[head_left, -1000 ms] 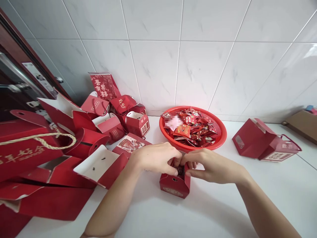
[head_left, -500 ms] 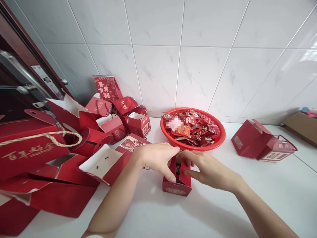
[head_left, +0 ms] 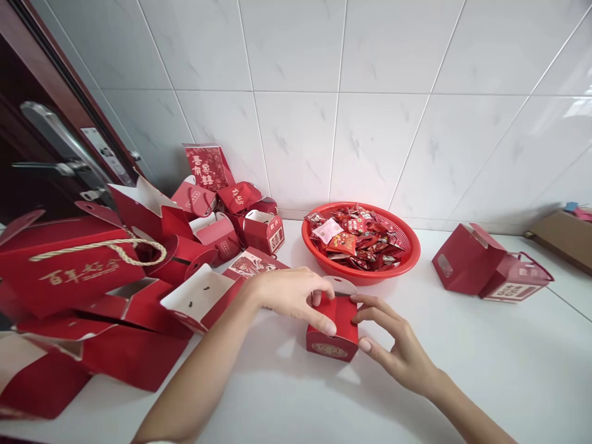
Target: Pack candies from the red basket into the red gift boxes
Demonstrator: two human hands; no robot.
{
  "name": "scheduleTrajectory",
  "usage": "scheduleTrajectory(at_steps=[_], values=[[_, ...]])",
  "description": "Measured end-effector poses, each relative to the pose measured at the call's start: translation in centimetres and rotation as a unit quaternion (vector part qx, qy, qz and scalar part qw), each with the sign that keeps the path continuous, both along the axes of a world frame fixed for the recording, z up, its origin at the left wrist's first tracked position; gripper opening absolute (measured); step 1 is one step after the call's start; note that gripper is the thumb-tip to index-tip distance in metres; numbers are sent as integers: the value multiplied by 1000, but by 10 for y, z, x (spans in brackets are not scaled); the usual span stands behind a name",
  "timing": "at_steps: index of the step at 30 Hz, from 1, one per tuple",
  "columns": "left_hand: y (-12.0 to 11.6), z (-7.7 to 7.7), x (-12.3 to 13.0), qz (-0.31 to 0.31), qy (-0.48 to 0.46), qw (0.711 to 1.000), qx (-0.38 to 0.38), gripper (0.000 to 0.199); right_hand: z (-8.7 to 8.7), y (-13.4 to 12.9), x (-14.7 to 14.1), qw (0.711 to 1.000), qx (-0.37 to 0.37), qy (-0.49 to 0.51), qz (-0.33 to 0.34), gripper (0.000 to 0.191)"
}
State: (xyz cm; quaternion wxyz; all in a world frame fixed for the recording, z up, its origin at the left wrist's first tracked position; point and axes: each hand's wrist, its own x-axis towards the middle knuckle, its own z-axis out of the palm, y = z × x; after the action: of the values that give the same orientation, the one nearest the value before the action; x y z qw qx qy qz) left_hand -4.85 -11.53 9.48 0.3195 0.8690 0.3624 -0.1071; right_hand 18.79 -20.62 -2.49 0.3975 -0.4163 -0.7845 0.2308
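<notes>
Just below mid-frame, a small red box [head_left: 345, 324], apparently longest front to back, between a half-curled left hand [head_left: 291, 296] on its top and a loosely open right hand [head_left: 401, 346] touching its right edge, with nothing gripped.

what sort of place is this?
Probably a room in a home, though the view is too narrow to be sure: a tiled wall, a white tabletop against it, and a dark door with a metal handle.
</notes>
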Motion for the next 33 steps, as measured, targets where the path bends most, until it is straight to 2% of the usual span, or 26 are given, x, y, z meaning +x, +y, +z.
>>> scheduleTrajectory(at_steps=[3, 5, 7, 9, 12, 14, 17, 19, 22, 27, 30, 33], values=[[-8, -13, -9, 7, -40, 999, 17, 56, -5, 1, 1, 1000, 9, 14, 6, 38], [-12, -29, -13, 44, -79, 995, 37, 43, -7, 1, 0, 1000, 8, 14, -6, 32], [-17, -51, -14, 115, -144, 980, 79, 37, -7, 0, -2, 1000, 12, 10, -26, 20], [-20, -71, -15, 180, -222, 953, 104, 56, -8, -1, -4, 999, 24, 7, -44, 13], [-22, -90, -15, 204, -295, 929, 93, 80, -9, -2, -5, 997, 51, 3, -55, 11], [-23, -94, -15, 192, -312, 926, 87, 74, -11, -2, -5, 995, 69, 2, -71, 14], [-24, -93, -12, 170, -312, 929, 103, 38, -15, -2, -3, 991, 89, 10, -104, 28], [-27, -96, -9, 168, -308, 929, 118, 24, -18, -1, -1, 989, 95, 16, -114, 37], [-34, -105, -3, 179, -319, 921, 136, 23, -20, -1, -1, 984, 125, 2, -125, 40], [-47, -121, 14, 215, -343, 898, 171, 27, -19, -6, -11, 961, 230, -80, -131, 33], [-53, -124, 23, 218, -361, 890, 173, 33, -20, -9, -18, 942, 269, -138, -143, 33], [-58, -125, 27, 207, -369, 895, 143, 39, -21, -11, -21, 935, 270, -169, -158, 36]])
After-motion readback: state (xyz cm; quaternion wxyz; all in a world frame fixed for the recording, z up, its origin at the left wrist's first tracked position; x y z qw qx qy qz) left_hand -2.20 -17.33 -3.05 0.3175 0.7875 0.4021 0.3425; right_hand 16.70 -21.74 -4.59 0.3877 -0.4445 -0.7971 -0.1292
